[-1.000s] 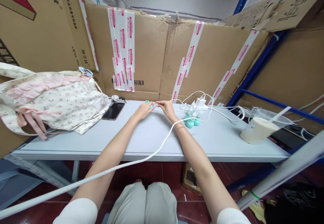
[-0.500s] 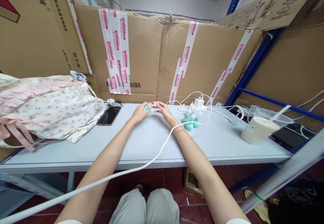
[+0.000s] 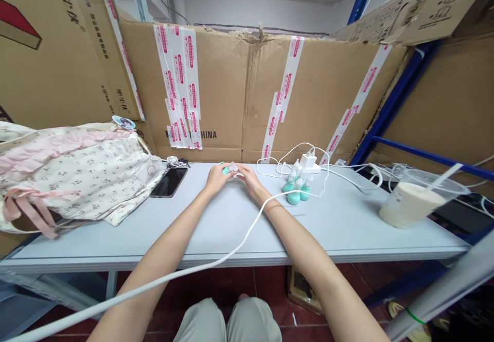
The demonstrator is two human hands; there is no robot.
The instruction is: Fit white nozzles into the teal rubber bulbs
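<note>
My left hand [image 3: 216, 178] is closed around a small teal squeeze bottle [image 3: 226, 170], which lies tilted sideways above the far half of the table. A translucent cap [image 3: 233, 167] shows at the bottle's end, pointing right. The fingertips of my right hand [image 3: 249, 179] pinch that cap; my fingers partly hide it. To the right, several similar teal bottles [image 3: 294, 196] with clear pointed tops stand in a tight cluster on the table.
A white cable [image 3: 247, 231] runs across the foreground in front of my forearms. On the grey table [image 3: 231, 228] are a phone [image 3: 169, 182], a floral cloth bag [image 3: 96, 172], a white charger plug [image 3: 309, 163] and a plastic cup of pale drink [image 3: 411, 205]. Cardboard [image 3: 224, 84] walls the back.
My right fingers have drawn in closer to the bottle's capped end, and less of a gap shows between my hands. The whole view has shifted slightly.
</note>
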